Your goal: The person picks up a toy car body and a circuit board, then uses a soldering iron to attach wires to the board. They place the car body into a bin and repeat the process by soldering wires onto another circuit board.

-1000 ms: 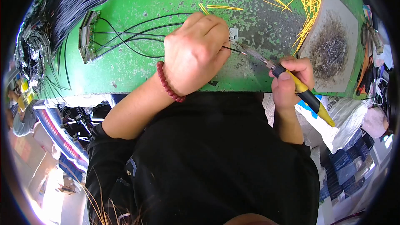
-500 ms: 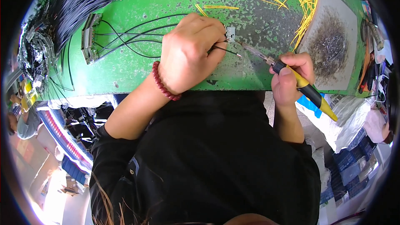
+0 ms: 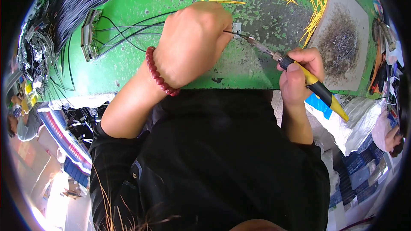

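My left hand (image 3: pixel 195 45), with a red bead bracelet at the wrist, pinches a thin black wire (image 3: pixel 230 32) above the green bench. Just beyond its fingertips lies a small white connector piece (image 3: pixel 238 27), partly hidden by the hand. In my right hand (image 3: pixel 302 75) is a yellow and black soldering iron (image 3: pixel 319 89), gripped like a pen. Its tip meets, or nearly meets, the end of the black wire beside the connector. More black wires (image 3: pixel 137 32) run left from under my left hand to a metal-and-plastic connector block (image 3: pixel 90 35).
A bundle of dark cables (image 3: pixel 81 6) fills the far left. Several yellow sticks, thin and straight, (image 3: pixel 317 4) lie at the far right by a scorched grey board (image 3: pixel 342 38). Pliers and other hand tools (image 3: pixel 379 60) rest along the right edge of the bench (image 3: pixel 252 75).
My left hand has turned and shifted slightly up, bringing the black wire's end up to the iron's tip. The right hand and iron have barely moved.
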Demonstrator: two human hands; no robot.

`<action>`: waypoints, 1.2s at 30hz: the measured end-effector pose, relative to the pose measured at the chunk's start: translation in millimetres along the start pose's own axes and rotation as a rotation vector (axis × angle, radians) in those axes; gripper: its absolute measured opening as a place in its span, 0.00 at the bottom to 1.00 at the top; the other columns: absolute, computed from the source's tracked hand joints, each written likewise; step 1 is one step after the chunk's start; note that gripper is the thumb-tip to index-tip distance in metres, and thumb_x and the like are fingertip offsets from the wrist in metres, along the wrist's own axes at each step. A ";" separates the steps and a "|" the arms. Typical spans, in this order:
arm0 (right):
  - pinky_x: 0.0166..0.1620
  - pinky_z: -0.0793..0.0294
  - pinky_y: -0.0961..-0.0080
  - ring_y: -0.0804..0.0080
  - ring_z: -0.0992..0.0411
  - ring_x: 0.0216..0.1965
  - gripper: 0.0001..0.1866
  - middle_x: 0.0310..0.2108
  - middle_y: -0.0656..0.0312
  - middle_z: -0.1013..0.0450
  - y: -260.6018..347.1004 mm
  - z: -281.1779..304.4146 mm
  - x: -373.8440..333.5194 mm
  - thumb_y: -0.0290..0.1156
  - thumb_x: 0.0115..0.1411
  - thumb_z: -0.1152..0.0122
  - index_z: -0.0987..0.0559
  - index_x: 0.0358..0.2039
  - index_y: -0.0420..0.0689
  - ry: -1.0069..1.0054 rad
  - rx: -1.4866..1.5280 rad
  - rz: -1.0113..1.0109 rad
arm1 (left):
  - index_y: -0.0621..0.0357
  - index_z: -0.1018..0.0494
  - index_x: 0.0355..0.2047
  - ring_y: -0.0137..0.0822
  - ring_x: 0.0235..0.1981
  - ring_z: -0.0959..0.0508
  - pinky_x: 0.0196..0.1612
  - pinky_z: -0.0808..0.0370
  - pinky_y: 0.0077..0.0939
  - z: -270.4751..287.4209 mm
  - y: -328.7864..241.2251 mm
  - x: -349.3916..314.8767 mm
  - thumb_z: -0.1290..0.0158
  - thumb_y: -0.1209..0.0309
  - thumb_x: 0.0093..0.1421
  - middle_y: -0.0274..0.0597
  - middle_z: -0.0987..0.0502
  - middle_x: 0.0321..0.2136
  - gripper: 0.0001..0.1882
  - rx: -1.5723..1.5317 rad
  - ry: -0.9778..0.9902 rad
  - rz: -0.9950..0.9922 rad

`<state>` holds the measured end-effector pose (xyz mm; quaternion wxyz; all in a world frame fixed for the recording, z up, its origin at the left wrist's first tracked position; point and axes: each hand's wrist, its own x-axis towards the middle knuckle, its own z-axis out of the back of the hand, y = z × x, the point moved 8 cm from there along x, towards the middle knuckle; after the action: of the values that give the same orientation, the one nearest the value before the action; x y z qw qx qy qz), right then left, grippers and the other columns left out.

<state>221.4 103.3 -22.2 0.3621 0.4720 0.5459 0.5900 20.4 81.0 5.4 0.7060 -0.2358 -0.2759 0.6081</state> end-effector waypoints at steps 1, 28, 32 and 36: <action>0.27 0.36 0.85 0.82 0.35 0.22 0.10 0.23 0.62 0.31 1.4 -1.4 0.9 0.28 0.54 0.40 0.30 0.31 0.36 -0.001 0.015 0.004 | 0.63 0.27 0.23 0.47 0.28 0.24 0.32 0.27 0.35 -0.9 0.2 1.3 0.43 0.80 0.47 0.45 0.25 0.24 0.04 0.027 0.026 0.010; 0.25 0.30 0.82 0.77 0.32 0.19 0.10 0.23 0.58 0.31 2.9 -9.1 3.0 0.28 0.52 0.45 0.29 0.32 0.34 0.008 -0.080 -0.019 | 0.59 0.29 0.25 0.48 0.32 0.25 0.31 0.28 0.40 -7.2 -2.3 10.2 0.44 0.72 0.50 0.42 0.27 0.26 0.06 0.209 0.208 -0.079; 0.28 0.30 0.84 0.79 0.30 0.22 0.11 0.24 0.60 0.30 2.3 -8.6 3.1 0.28 0.54 0.39 0.29 0.33 0.36 0.026 -0.021 -0.011 | 0.59 0.29 0.25 0.48 0.32 0.25 0.31 0.28 0.40 -7.8 -2.8 10.8 0.43 0.71 0.50 0.42 0.27 0.25 0.06 0.211 0.205 -0.099; 0.25 0.31 0.83 0.77 0.34 0.18 0.11 0.23 0.58 0.32 4.2 -4.7 1.6 0.30 0.53 0.43 0.30 0.32 0.35 -0.029 -0.061 0.030 | 0.59 0.29 0.25 0.48 0.32 0.25 0.31 0.28 0.40 -6.1 -2.7 11.1 0.44 0.72 0.50 0.42 0.27 0.25 0.06 0.190 0.196 -0.089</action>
<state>216.8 102.8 -17.6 0.3753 0.4772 0.5153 0.6049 27.7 91.6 3.8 0.7749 -0.2138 -0.1569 0.5737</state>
